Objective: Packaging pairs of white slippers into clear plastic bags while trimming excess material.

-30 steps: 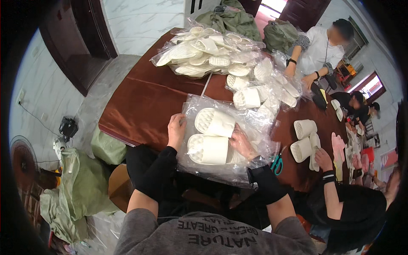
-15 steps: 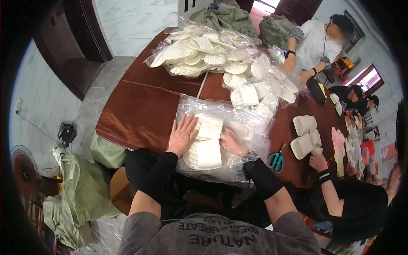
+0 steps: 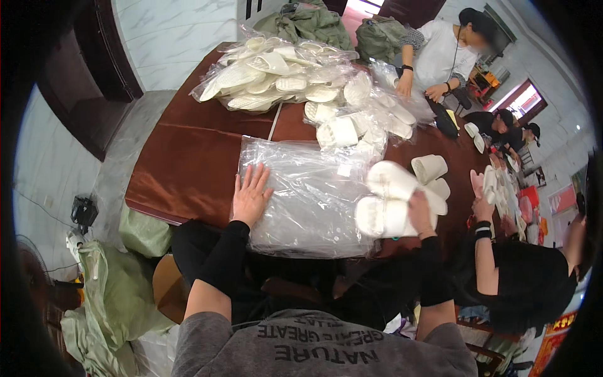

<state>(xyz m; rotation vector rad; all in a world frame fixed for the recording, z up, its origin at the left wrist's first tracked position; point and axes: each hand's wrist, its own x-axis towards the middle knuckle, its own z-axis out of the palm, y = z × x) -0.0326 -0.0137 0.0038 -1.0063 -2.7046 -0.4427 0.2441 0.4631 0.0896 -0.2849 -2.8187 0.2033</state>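
My left hand lies flat with fingers spread on the left part of some clear plastic bags at the table's near edge. To the right of the bags, my right hand grips a pair of white slippers, somewhat blurred by motion. The pair looks unwrapped, its toe ends pointing left over the bags' right edge. Behind it on the table are more white slippers, partly hidden. A sliver of the teal scissors shows beneath the held pair.
A big heap of bagged white slippers covers the far part of the brown table. A co-worker handles bagged slippers at the far right. Another person's hand is near pink slippers at right. Green sacks stand at lower left.
My right hand has come out from under the plastic and moved right, taking the slipper pair off the bags. My left hand stays flat on the plastic. The whole view has shifted slightly.
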